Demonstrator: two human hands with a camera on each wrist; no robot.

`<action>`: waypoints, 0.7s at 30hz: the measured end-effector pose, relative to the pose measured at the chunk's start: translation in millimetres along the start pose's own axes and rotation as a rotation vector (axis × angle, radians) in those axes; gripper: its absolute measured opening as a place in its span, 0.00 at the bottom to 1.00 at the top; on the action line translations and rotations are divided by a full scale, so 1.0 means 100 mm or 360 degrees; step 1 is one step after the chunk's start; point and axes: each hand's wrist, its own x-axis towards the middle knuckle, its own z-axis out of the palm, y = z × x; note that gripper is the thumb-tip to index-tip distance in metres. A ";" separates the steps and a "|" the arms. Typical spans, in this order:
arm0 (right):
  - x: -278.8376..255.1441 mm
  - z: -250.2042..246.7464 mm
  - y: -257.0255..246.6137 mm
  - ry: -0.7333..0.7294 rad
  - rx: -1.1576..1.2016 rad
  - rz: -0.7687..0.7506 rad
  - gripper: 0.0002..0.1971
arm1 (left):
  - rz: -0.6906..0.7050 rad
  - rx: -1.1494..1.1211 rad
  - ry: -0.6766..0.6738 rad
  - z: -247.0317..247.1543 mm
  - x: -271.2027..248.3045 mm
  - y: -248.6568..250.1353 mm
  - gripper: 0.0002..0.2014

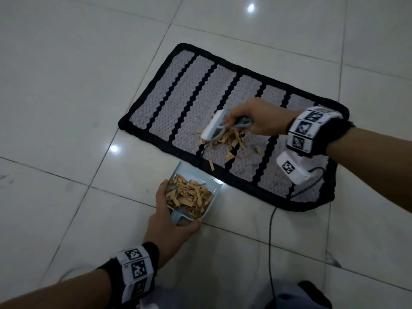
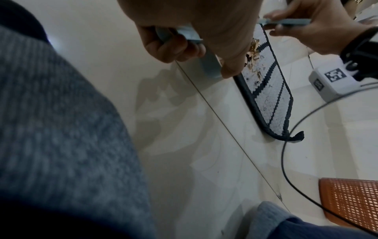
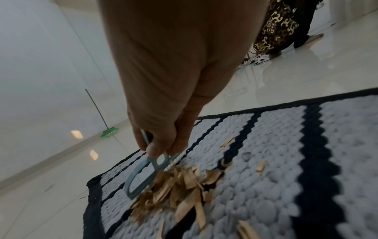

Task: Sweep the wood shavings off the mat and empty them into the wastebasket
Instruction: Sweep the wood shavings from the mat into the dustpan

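**Sweeping in progress: second pile not yet in the dustpan**

Step in hand: gathering the shavings left on the mat (image 1: pixel 185 101). Right hand (image 1: pixel 258 119) with fingers curled round the handle of the small brush (image 1: pixel 215 126), bristles down at the far side of the loose pile of shavings (image 1: pixel 225 141), near the mat's near edge. Left hand (image 1: pixel 169 217) with fingers and thumb wrapped round the handle of the dustpan (image 1: pixel 191 195), held just off the mat's near border, lip toward the mat, already carrying a heap of shavings. A few single strips scattered apart from the pile, one to the right on the mat.

Next move, as a judgement: draw the brush toward the dustpan across the black border; bring the lip tight against the mat's edge to close the gap; keep the pan level so as not to spill the load.

Surroundings: orange mesh wastebasket (image 2: pixel 351 203) on the tiled floor (image 1: pixel 66 85), behind and to the right, seen only in the left wrist view. Black cable (image 1: pixel 270 241) trailing across the floor from the right wrist camera, lying between the dustpan and the wastebasket: snag risk during the carry. Green broom (image 3: pixel 109 131) against the far wall, well apart
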 end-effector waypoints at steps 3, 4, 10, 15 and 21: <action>-0.23 -0.08 0.09 -0.0027 -0.0020 -0.0005 0.16 | -0.0036 0.0007 -0.0014 0.05 -0.01 -0.02 0.57; -0.28 -0.10 0.10 0.0001 0.0000 -0.0005 0.15 | -0.0044 0.0009 -0.0020 0.07 -0.01 -0.02 0.57; -0.11 -0.03 -0.15 0.0196 0.0134 -0.0126 0.13 | -0.0032 0.0051 -0.0041 0.19 0.05 -0.03 0.57; 0.06 0.12 -0.36 0.0024 0.0074 -0.0235 0.10 | -0.0060 0.0064 -0.0022 0.25 0.08 0.03 0.57; -0.22 0.04 -0.23 -0.0191 -0.0097 -0.0203 0.15 | -0.0081 0.0048 -0.0052 0.27 0.10 0.03 0.58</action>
